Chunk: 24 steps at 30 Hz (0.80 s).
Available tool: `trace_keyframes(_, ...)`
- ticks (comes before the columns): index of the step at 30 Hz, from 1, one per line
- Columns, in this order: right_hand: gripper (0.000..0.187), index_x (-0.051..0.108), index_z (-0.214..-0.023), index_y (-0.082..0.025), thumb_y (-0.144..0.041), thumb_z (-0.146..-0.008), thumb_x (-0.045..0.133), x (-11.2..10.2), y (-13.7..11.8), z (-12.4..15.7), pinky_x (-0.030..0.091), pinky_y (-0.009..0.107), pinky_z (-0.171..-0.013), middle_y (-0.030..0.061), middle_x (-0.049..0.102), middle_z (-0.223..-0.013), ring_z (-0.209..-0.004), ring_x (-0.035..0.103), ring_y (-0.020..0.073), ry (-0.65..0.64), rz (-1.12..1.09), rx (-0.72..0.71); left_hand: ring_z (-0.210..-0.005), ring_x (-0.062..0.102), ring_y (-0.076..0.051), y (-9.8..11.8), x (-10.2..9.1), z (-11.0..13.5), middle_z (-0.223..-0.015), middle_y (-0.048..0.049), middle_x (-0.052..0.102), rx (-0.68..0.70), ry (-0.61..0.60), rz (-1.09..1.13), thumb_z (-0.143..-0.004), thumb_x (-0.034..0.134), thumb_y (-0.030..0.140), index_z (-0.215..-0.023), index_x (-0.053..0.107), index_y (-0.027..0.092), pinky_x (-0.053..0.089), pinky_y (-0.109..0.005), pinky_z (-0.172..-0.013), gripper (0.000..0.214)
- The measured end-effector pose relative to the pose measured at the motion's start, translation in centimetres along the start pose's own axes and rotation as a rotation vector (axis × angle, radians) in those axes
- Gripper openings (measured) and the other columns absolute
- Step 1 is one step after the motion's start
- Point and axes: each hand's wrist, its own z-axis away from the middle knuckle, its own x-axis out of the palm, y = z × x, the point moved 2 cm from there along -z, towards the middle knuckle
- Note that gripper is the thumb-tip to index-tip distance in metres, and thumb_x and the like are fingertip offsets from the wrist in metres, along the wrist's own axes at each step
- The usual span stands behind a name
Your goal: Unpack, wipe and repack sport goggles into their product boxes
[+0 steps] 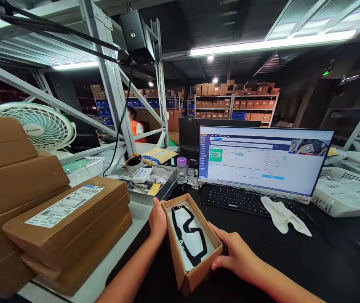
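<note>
An open brown cardboard box (174, 252) is held tilted over the black desk mat, between both of my hands. Inside, a black angular frame-like shape (204, 246) with white lettering shows against a white surface; whether it is printed or a separate object I cannot tell. My left hand (158, 219) grips the box's far left side, its thumb up at the rim. On the right side, my right hand (232, 252) presses its thumb and fingers against the near corner. The underside of the box is hidden.
Taped cartons (81, 227), one with a shipping label, are stacked on the left. A monitor (262, 164), keyboard (233, 198) and white cloth (285, 214) are ahead. A purple-lidded bottle (182, 170) stands beside a grey tray (167, 189). A person in an orange vest (135, 128) sits beyond.
</note>
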Motion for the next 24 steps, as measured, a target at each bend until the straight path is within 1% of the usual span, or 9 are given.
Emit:
trace_keyframes(6, 0.103, 0.047, -0.150, -0.030, -0.052, -0.060, 0.091, -1.5, 0.4, 1.6, 0.048, 0.039, -0.104, 0.0036, 0.068, -0.133, -0.124, 0.061, 0.0376, -0.012, 0.016, -0.023, -0.079, 0.067, -0.022, 4.6, -0.9, 1.6, -0.081, -0.0069, 0.070, 0.161, 0.072, -0.093, -0.102, 0.017, 0.058, -0.090, 0.068, 0.020, 0.051, -0.042, -0.083, 0.065)
trace_keyframes(9, 0.123, 0.031, -0.158, -0.028, -0.044, -0.053, 0.094, -2.9, -0.6, 3.6, 0.047, 0.041, -0.106, 0.0077, 0.064, -0.138, -0.125, 0.059, 0.0374, -0.063, 0.131, 0.102, -0.084, 0.066, -0.029, 7.8, -1.5, 3.2, -0.080, -0.0112, 0.071, 0.340, 0.070, -0.152, -0.100, 0.002, 0.049, -0.085, 0.068, 0.022, 0.045, -0.048, -0.090, 0.073)
trace_keyframes(11, 0.136, 0.012, -0.162, -0.020, -0.043, -0.055, 0.092, -3.3, -1.6, 5.0, 0.034, 0.045, -0.117, 0.0148, 0.043, -0.157, -0.141, 0.043, 0.0379, -0.152, 0.142, 0.200, -0.088, 0.064, -0.031, 10.2, -1.9, 4.7, -0.080, -0.0120, 0.071, 0.468, 0.055, -0.195, -0.098, 0.005, 0.049, -0.082, 0.067, 0.023, 0.040, -0.051, -0.096, 0.069)
trace_keyframes(13, 0.132, -0.005, -0.161, -0.013, -0.045, -0.068, 0.084, -2.9, -2.5, 6.1, 0.015, 0.045, -0.125, 0.0171, 0.009, -0.168, -0.154, 0.013, 0.0338, -0.149, 0.104, 0.262, -0.091, 0.060, -0.033, 12.4, -2.1, 6.6, -0.080, -0.0119, 0.069, 0.583, 0.043, -0.233, -0.097, 0.012, 0.054, -0.081, 0.066, 0.024, 0.036, -0.054, -0.097, 0.064)
trace_keyframes(16, 0.137, -0.016, -0.159, -0.017, -0.048, -0.069, 0.082, -1.0, -2.7, 6.7, 0.005, 0.051, -0.125, 0.0149, -0.015, -0.168, -0.154, -0.011, 0.0343, 0.052, 0.105, 0.301, -0.096, 0.055, -0.035, 15.2, -1.7, 9.6, -0.082, -0.0118, 0.067, 0.716, 0.015, -0.265, -0.093, 0.020, 0.067, -0.083, 0.065, 0.025, 0.032, -0.056, -0.100, 0.062)
trace_keyframes(19, 0.153, -0.020, -0.158, -0.027, -0.042, -0.054, 0.091, 0.8, -1.6, 6.9, 0.014, 0.058, -0.123, 0.0158, -0.006, -0.167, -0.154, -0.002, 0.0407, 0.207, 0.115, 0.274, -0.100, 0.054, -0.035, 16.8, -1.1, 11.8, -0.088, -0.0114, 0.068, 0.850, -0.008, -0.292, -0.090, 0.019, 0.075, -0.094, 0.065, 0.026, 0.026, -0.059, -0.107, 0.067)
trace_keyframes(21, 0.152, -0.018, -0.158, -0.030, -0.038, -0.053, 0.091, 1.2, -0.5, 7.3, 0.019, 0.057, -0.122, 0.0154, 0.007, -0.165, -0.152, 0.011, 0.0398, 0.295, 0.087, 0.219, -0.111, 0.053, -0.035, 17.1, -0.8, 12.4, -0.105, -0.0123, 0.068, 0.950, -0.012, -0.292, -0.092, 0.014, 0.075, -0.120, 0.060, 0.025, 0.019, -0.060, -0.114, 0.074)
trace_keyframes(22, 0.151, -0.016, -0.159, -0.030, -0.036, -0.052, 0.091, 1.1, 0.0, 7.6, 0.021, 0.057, -0.121, 0.0154, 0.013, -0.163, -0.151, 0.016, 0.0393, 0.337, 0.063, 0.190, -0.121, 0.051, -0.035, 16.9, -0.8, 12.3, -0.122, -0.0139, 0.064, 0.987, -0.001, -0.280, -0.092, 0.011, 0.074, -0.136, 0.049, 0.024, 0.016, -0.060, -0.117, 0.078)
trace_keyframes(24, 0.150, -0.009, -0.161, -0.030, -0.036, -0.050, 0.093, 0.7, 1.0, 8.5, 0.022, 0.058, -0.120, 0.0159, 0.021, -0.161, -0.148, 0.022, 0.0397, 0.428, -0.002, 0.153, -0.142, 0.034, -0.037, 15.9, -1.0, 11.5, -0.153, -0.0177, 0.039, 1.014, 0.056, -0.233, -0.091, 0.008, 0.075, -0.156, 0.018, 0.020, 0.012, -0.062, -0.120, 0.086)
